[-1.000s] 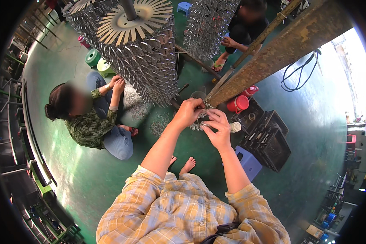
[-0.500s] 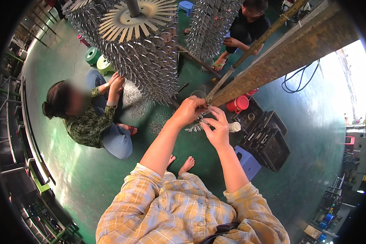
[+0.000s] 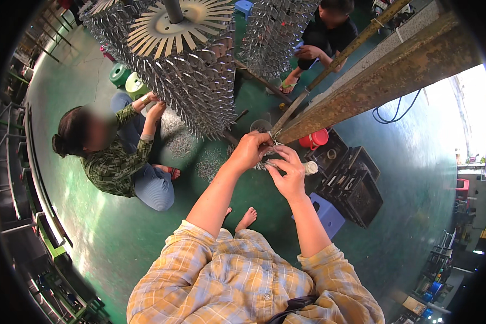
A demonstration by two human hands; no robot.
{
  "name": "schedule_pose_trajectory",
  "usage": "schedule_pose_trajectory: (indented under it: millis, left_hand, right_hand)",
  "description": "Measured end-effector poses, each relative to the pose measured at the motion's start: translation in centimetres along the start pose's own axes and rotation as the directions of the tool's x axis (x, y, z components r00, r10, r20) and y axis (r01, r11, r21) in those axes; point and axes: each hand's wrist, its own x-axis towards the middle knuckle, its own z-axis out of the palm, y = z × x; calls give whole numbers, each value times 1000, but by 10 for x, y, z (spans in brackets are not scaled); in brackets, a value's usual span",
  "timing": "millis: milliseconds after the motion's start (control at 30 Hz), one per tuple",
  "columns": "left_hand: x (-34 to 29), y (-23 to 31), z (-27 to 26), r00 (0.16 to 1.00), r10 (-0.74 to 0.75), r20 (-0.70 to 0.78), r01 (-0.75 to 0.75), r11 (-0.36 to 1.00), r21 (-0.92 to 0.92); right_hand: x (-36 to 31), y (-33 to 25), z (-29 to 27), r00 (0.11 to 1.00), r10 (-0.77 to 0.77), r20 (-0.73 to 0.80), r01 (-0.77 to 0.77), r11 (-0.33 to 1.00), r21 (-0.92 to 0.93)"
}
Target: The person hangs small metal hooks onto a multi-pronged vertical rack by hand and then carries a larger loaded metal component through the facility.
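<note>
Both of my hands are raised together at the near end of a rusty metal beam (image 3: 372, 81). My left hand (image 3: 250, 153) has its thumb and fingers pinched beside the beam's tip; what lies between them is too small to make out. Just to its right, my right hand (image 3: 287, 171) is curled, thumb against fingertips, around thin silver metal pieces (image 3: 262, 164). Their exact shape is mostly covered by the fingers. A pale cylindrical object (image 3: 310, 168) shows just behind my right hand.
Tall racks (image 3: 194, 81) densely hung with silver metal pieces stand ahead. A seated person (image 3: 110, 156) works at left, beside piles of small metal parts (image 3: 181, 141); another person (image 3: 332, 32) crouches at far right. Black crates (image 3: 356, 186), a red container (image 3: 314, 139) and a blue-grey stool (image 3: 328, 216) stand right.
My hands stay at the beam's end, with the right fingers closing slightly around the metal pieces. At left, the seated person's hands have shifted slightly. The whole view has moved a little.
</note>
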Motion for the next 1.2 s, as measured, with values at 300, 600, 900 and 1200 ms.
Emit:
schedule_pose_trajectory:
  millis: [300, 600, 900, 1200]
  left_hand:
    - [-9, -6, 13, 974, -196, -117, 170, 966, -197]
    - [-18, -2, 14, 962, -164, -219, 171, 985, 13]
    - [-7, 16, 13, 944, 90, -316, -62, 993, 97]
    - [-2, 9, 18, 936, 188, -297, -120, 965, 233]
  right_hand:
    - [-3, 4, 3, 994, 61, -85, -50, 991, 122]
    - [-16, 11, 1, 965, 143, -218, -132, 989, 63]
    - [-29, 39, 6, 925, 311, -221, -268, 942, 205]
    - [-15, 51, 6, 913, 382, -142, -335, 902, 273]
